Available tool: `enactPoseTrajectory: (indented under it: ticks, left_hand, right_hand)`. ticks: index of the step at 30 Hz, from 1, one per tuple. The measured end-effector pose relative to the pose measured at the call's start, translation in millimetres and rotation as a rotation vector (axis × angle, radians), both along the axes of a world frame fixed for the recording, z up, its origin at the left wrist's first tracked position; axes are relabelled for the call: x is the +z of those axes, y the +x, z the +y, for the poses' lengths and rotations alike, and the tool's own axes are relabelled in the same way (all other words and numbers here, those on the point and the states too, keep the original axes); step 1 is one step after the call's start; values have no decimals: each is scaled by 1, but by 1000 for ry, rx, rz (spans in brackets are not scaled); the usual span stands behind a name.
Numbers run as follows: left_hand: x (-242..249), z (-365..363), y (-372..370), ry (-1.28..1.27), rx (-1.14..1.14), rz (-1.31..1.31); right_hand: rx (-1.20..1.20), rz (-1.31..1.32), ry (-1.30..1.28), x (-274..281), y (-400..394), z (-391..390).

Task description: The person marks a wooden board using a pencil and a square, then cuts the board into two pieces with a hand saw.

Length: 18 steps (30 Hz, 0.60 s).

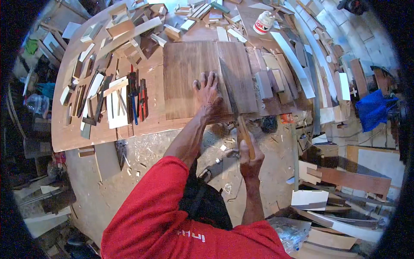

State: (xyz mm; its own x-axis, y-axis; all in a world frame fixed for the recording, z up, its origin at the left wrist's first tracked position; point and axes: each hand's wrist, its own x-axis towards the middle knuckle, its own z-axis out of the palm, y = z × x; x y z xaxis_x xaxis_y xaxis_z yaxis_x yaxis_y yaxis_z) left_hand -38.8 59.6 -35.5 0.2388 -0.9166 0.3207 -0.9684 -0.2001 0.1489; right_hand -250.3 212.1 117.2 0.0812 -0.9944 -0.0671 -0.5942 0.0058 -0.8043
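Note:
A brown wood-grain board (185, 64) lies flat on the workbench, its near edge by the bench's front. My left hand (208, 91) presses on it with the fingers spread. Just to the right, a hand saw (229, 88) lies along a line that runs from the board's far edge to its near edge. My right hand (251, 154) is wrapped round the saw's wooden handle (244, 131), below the bench's front edge. Right of the blade is a narrower part of the board (241, 77).
On the bench (151, 93), red and blue clamps (133, 95) and wood strips lie to the left. A white glue bottle (263, 23) stands at the back right. Offcuts (264, 84) are beside the board. More wood pieces (353, 179) are stacked at the right; scraps litter the floor (222, 149).

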Motion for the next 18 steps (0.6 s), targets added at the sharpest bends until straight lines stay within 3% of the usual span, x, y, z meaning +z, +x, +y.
enactPoseTrajectory:
  ticks: [2,3,6,7,8,10,12,14,15,16,18]
  left_hand:
    - [0,1,-7,2,3,39]
    - [-1,-1,-5,3,-3,40]
    - [-10,6,-3,-47,3,-29]
    - [-10,2,-3,-40,16,-34]
    - [-6,-1,-3,-31,26,-43]
    - [1,2,-3,-18,23,-19]
    - [0,2,-6,-3,25,27]
    - [-8,-2,-1,-62,12,19]
    - [-9,1,2,-56,17,18]
    - [-10,2,0,-65,26,-19]
    - [-7,-3,-5,-95,28,-59]
  right_hand:
    - [-3,-108,-145,-14,-18,24]
    - [-26,-247,-10,7,-21,39]
    - [-41,-166,-27,13,-24,42]
    - [-1,-133,-299,-11,-16,20]
    - [-4,-136,-307,-10,-11,5]
    - [73,-2,4,-4,-3,-7]
    - [41,-55,-79,16,-12,20]
    - [-39,-96,27,39,-21,39]
    - [7,-97,-258,15,-24,32]
    - [4,-94,-252,8,-18,22]
    - [20,-83,13,4,-1,-9]
